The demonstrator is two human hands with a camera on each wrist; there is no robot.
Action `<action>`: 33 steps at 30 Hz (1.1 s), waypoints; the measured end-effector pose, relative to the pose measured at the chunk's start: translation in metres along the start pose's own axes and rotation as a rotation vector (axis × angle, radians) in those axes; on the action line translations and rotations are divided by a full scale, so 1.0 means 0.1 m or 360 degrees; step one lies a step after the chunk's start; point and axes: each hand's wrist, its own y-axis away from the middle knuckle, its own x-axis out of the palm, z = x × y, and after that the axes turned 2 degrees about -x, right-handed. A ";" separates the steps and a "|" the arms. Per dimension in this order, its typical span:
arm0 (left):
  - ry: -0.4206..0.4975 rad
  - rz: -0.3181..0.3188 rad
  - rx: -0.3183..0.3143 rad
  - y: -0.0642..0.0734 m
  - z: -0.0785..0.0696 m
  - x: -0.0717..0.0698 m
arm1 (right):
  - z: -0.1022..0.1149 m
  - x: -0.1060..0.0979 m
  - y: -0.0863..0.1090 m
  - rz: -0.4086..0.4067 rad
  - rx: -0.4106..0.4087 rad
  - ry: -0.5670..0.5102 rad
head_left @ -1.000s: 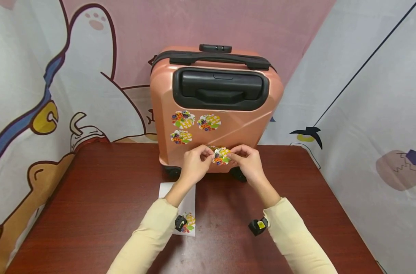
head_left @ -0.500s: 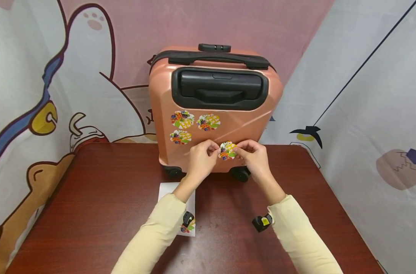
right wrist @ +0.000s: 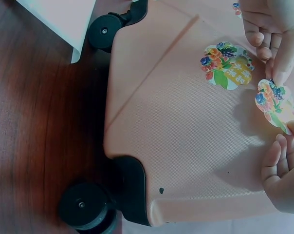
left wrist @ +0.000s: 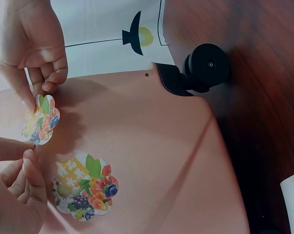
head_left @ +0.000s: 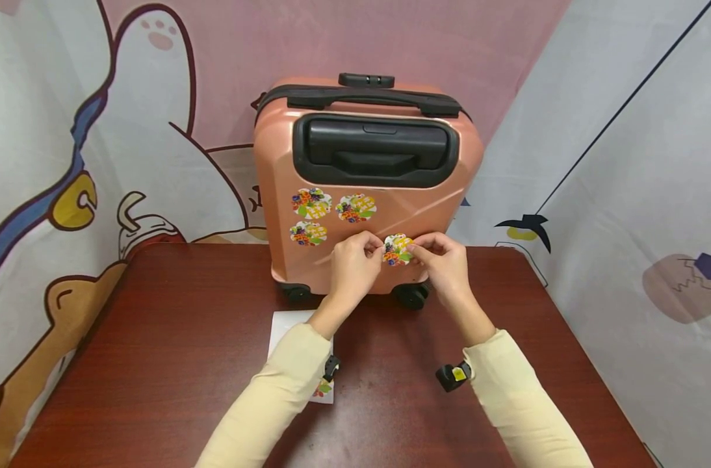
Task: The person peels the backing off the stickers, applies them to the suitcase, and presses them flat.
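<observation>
My left hand (head_left: 355, 265) and right hand (head_left: 446, 263) pinch opposite edges of a scalloped fruit sticker (head_left: 398, 250). The wrist views show this sticker (left wrist: 47, 122) slightly away from the suitcase face, casting a shadow on it. The pink-orange hard-shell suitcase (head_left: 408, 211) stands upright on the table, its black trolley handle at the top. Three similar stickers are on its left side: upper left (head_left: 311, 203), upper middle (head_left: 357, 208) and below (head_left: 309, 233). Another stuck sticker (right wrist: 227, 66) shows beside the held one in the wrist views; my left hand hides it in the head view.
A white sticker sheet (head_left: 285, 325) with a fruit sticker (head_left: 323, 388) lies on the brown table (head_left: 174, 351), partly under my left sleeve. Black suitcase wheels (head_left: 411, 296) rest near the table's back. A printed cloth (head_left: 595, 227) hangs behind and at the sides.
Both hands have moved right and up along the suitcase with the sticker between them. More of the right wheel now shows. The suitcase and its stuck stickers stay in place.
</observation>
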 end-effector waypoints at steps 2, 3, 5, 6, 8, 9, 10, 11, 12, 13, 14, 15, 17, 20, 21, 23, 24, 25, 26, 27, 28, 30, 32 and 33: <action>-0.0025 -0.0005 -0.0012 -0.01 -0.02 0.00 | 0.00 0.00 0.00 -0.0001 -0.0011 -0.0002; -0.0036 -0.0006 -0.0017 -0.01 -0.03 0.00 | 0.01 0.00 0.00 -0.0001 -0.0018 0.0007; -0.0055 -0.0007 -0.0026 -0.02 -0.04 0.01 | 0.01 -0.01 -0.01 -0.0008 -0.0033 0.0033; -0.0059 -0.0006 -0.0031 -0.02 -0.04 0.01 | 0.01 -0.01 -0.01 -0.0011 -0.0032 0.0046; -0.0064 -0.0005 -0.0040 -0.02 -0.05 0.02 | 0.00 -0.01 -0.02 -0.0036 -0.0025 0.0084; -0.0064 -0.0008 -0.0043 -0.03 -0.05 0.02 | 0.01 -0.01 -0.02 -0.0051 -0.0023 0.0111; -0.0065 -0.0011 -0.0048 -0.03 -0.05 0.03 | 0.00 -0.01 -0.02 -0.0065 -0.0020 0.0122; -0.0067 -0.0015 -0.0054 -0.03 -0.06 0.03 | 0.00 -0.02 -0.03 -0.0081 -0.0019 0.0129; -0.0070 -0.0023 -0.0058 -0.03 -0.06 0.04 | 0.00 -0.01 -0.03 -0.0092 -0.0018 0.0136; -0.0075 -0.0032 -0.0061 -0.04 -0.06 0.05 | 0.00 -0.01 -0.04 -0.0104 -0.0021 0.0140; -0.0082 -0.0042 -0.0065 -0.04 -0.06 0.05 | 0.00 -0.01 -0.04 -0.0111 -0.0024 0.0141; -0.0087 -0.0052 -0.0069 -0.04 -0.06 0.06 | 0.00 -0.01 -0.04 -0.0119 -0.0028 0.0145; -0.0103 -0.0071 -0.0076 -0.05 -0.07 0.07 | 0.01 -0.01 -0.04 -0.0132 -0.0040 0.0160; -0.0122 -0.0091 -0.0077 -0.05 -0.07 0.08 | 0.01 0.00 -0.04 -0.0150 -0.0060 0.0189; -0.0127 -0.0097 -0.0076 -0.05 -0.07 0.09 | 0.02 0.00 -0.04 -0.0156 -0.0069 0.0198; -0.0140 -0.0112 -0.0066 -0.05 -0.06 0.09 | 0.01 0.01 -0.04 -0.0164 -0.0080 0.0203; -0.0147 -0.0121 -0.0060 -0.06 -0.06 0.10 | 0.01 0.02 -0.04 -0.0169 -0.0087 0.0207; -0.0153 -0.0131 -0.0054 -0.06 -0.06 0.10 | 0.01 0.02 -0.04 -0.0174 -0.0090 0.0209; -0.0159 -0.0142 -0.0047 -0.05 -0.06 0.10 | 0.01 0.02 -0.04 -0.0180 -0.0093 0.0209; -0.0167 -0.0152 -0.0038 -0.05 -0.06 0.11 | 0.01 0.02 -0.04 -0.0185 -0.0098 0.0210; -0.0179 -0.0163 -0.0026 -0.05 -0.05 0.11 | 0.01 0.03 -0.04 -0.0190 -0.0101 0.0211; -0.0196 -0.0178 -0.0004 -0.05 -0.05 0.11 | 0.01 0.03 -0.04 -0.0199 -0.0113 0.0215; -0.0211 -0.0190 0.0018 -0.05 -0.05 0.12 | 0.01 0.03 -0.04 -0.0207 -0.0118 0.0215; -0.0218 -0.0194 0.0029 -0.05 -0.04 0.12 | 0.01 0.03 -0.04 -0.0211 -0.0119 0.0219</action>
